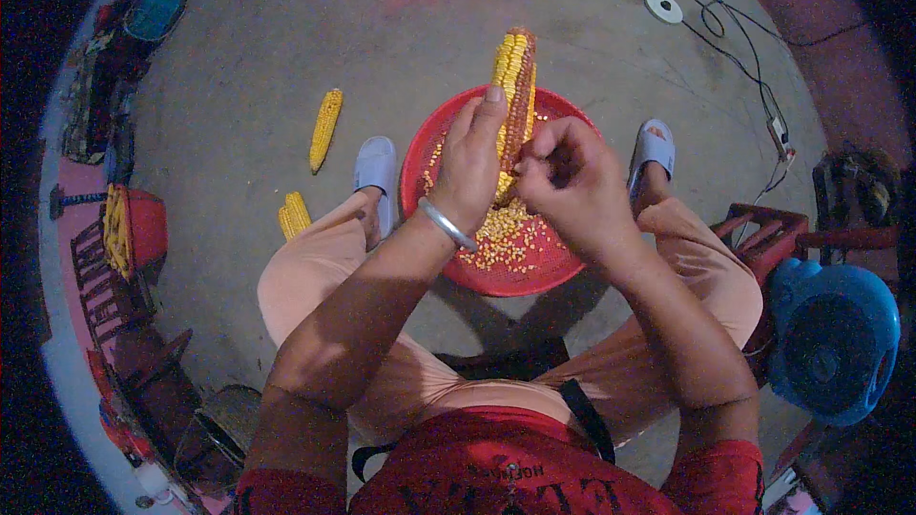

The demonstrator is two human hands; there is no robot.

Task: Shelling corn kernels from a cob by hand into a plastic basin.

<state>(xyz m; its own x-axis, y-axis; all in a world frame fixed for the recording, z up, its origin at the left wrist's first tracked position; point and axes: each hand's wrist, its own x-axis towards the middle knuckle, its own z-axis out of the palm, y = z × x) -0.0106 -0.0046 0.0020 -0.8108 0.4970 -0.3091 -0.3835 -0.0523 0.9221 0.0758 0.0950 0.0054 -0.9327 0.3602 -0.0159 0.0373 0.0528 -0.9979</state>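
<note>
An ear of corn (pixel 518 93) stands out away from me over a red plastic basket (pixel 494 282). Yellow kernels cover part of it, while a reddish-brown strip of bare cob runs along its length. My left hand (pixel 466 168), with a silver bangle at the wrist, is wrapped around the ear's left side, thumb pointing up along it. Against the lower right side of the ear, my right hand (pixel 576 189) has its fingers bent and its thumb at the cob. Whether those fingertips pinch kernels cannot be made out. Loose kernels (pixel 509 230) lie scattered in the basket.
Whole corn ears (pixel 326 130) (pixel 294 214) lie on the concrete floor at left. A red container (pixel 147 225) with yellow contents stands farther left. On the right are a blue fan (pixel 834 340), a red stool (pixel 762 236), a power cable (pixel 748 71) and a white disc (pixel 664 7).
</note>
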